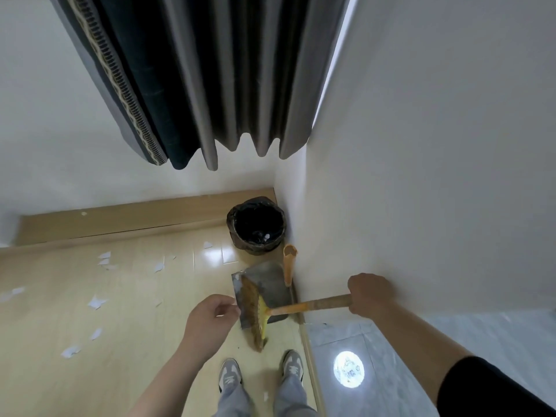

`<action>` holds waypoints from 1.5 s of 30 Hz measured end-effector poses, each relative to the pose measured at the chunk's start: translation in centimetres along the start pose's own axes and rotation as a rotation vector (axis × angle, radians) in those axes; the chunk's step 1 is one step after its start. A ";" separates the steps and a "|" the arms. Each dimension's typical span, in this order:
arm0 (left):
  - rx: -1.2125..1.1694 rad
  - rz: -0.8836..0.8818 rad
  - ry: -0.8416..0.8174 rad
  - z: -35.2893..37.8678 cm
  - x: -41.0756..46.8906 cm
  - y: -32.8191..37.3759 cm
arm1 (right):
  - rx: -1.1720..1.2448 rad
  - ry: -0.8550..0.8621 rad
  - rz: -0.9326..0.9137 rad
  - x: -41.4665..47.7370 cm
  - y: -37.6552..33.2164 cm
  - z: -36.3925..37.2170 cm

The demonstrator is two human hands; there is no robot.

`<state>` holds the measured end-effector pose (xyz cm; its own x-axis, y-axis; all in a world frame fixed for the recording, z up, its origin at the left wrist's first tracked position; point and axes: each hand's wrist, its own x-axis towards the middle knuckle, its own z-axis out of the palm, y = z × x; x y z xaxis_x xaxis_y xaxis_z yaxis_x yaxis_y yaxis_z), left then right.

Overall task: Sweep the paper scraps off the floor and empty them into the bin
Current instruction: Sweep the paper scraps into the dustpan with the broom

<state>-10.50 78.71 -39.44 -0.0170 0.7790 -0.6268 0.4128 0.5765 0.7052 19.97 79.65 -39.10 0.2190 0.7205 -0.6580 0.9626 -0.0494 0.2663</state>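
My right hand (pixel 368 294) grips the orange handle of a broom (pixel 301 308), whose yellow-backed bristle head (pixel 254 317) lies across the front of a grey dustpan (pixel 264 288) on the floor. The dustpan's orange handle (pixel 289 263) stands up against the wall corner. My left hand (pixel 210 323) hovers just left of the bristles, fingers loosely curled, holding nothing. A round bin (pixel 257 225) lined with a black bag stands in the corner behind the dustpan. White paper scraps (pixel 96 302) lie scattered over the wooden floor to the left.
A white wall (pixel 421 176) runs close on the right and dark curtains (pixel 195 85) hang above the bin. A wooden skirting board (pixel 120 218) edges the far wall. Grey tiles (pixel 391 356) begin right of a threshold strip. My two shoes (pixel 261 371) stand near the broom.
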 end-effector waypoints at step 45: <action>0.291 0.246 0.223 11.4 7.8 6.4 | 1.272 1.175 0.327 -12.2 3.8 3.2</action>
<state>2.36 85.68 -43.61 -0.0690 0.9370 -0.3425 0.6680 0.2984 0.6817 21.45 68.52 -32.32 0.7421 0.6149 0.2668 0.5480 -0.3274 -0.7698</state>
